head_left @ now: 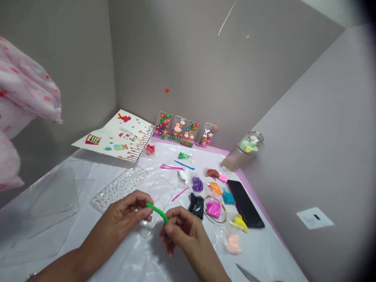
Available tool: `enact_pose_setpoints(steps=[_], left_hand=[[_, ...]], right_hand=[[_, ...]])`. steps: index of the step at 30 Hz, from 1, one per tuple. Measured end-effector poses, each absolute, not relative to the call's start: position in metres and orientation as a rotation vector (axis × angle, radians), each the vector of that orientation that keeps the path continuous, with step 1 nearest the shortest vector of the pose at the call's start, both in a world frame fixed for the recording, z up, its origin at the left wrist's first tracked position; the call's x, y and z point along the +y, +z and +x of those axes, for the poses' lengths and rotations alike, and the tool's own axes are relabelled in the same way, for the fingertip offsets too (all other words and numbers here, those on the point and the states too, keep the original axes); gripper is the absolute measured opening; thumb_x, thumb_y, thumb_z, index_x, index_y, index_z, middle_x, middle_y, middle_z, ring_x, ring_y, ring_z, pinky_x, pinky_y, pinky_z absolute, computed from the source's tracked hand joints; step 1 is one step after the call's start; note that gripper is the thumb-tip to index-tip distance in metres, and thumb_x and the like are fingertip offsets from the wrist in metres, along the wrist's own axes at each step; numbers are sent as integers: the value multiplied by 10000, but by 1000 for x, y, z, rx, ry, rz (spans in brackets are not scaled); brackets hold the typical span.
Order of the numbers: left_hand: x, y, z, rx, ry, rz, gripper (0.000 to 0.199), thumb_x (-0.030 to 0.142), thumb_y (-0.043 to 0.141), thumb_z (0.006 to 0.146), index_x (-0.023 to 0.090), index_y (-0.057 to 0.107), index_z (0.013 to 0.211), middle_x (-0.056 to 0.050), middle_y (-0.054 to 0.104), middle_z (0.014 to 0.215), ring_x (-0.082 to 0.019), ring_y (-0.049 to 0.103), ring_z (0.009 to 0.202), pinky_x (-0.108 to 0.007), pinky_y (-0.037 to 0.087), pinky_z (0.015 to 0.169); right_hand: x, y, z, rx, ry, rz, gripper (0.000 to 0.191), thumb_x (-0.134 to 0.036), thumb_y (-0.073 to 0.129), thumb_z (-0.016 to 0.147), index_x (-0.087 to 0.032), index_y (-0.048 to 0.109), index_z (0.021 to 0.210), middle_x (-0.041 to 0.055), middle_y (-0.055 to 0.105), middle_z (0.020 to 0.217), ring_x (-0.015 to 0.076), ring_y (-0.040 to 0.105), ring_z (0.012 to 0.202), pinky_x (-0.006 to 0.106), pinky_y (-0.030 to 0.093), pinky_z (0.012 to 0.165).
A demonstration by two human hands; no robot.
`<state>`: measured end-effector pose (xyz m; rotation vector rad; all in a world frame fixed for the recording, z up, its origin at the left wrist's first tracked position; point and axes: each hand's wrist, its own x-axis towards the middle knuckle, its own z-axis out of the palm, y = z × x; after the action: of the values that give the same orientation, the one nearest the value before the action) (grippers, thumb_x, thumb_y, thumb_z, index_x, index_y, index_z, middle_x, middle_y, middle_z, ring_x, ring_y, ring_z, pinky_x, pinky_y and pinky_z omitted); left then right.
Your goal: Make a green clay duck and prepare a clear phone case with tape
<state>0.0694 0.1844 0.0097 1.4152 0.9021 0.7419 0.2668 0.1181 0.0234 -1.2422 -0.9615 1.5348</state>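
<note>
A thin roll of green modelling clay (159, 211) stretches between my two hands, bent slightly downward on the right. My left hand (129, 213) pinches its left end between thumb and fingers. At the other end, my right hand (182, 229) grips the roll, with part of it hidden behind the fingers. Beneath the hands lies a clear phone case (158, 188) on the white-covered table. A pink modelling tool (180, 193) rests just beyond my right hand, close to a packet of black clay (196, 205).
Packets of coloured clay, such as purple (197, 184) and magenta (214, 209), lie around a black phone (246, 203). Scissors (247, 273) sit at the front. Decorated phone cases (177, 128), an open sketchbook (117, 137) and a bottle (239, 156) stand behind. Clear cases (54, 194) lie left.
</note>
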Motion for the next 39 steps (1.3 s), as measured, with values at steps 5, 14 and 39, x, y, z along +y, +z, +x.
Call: enact_pose_setpoints(steps=[5, 14, 39], left_hand=[[179, 8, 73, 849, 727, 1392, 266, 485, 687, 894, 262, 656, 1036, 14, 705, 855, -195, 687, 815, -268, 534, 760], [179, 12, 72, 861, 765, 1573, 238, 489, 620, 927, 271, 712, 943, 7, 721, 842, -201, 699, 843, -243, 543, 783], [171, 16, 79, 837, 642, 1661, 236, 476, 618, 932, 259, 707, 905, 1, 733, 881, -225, 699, 879, -275, 516, 818]], right_hand=[[116, 21, 262, -1027, 1548, -1240, 577, -643, 773, 757, -115, 707, 980, 13, 643, 640, 86, 558, 497, 192, 421, 481], [117, 20, 262, -984, 1471, -1189, 633, -682, 698, 801, -117, 661, 1083, 17, 670, 627, 99, 571, 440, 205, 432, 457], [112, 30, 251, -1004, 1245, -1260, 379, -507, 783, 771, -153, 776, 907, 1, 653, 659, 86, 537, 517, 208, 432, 525]])
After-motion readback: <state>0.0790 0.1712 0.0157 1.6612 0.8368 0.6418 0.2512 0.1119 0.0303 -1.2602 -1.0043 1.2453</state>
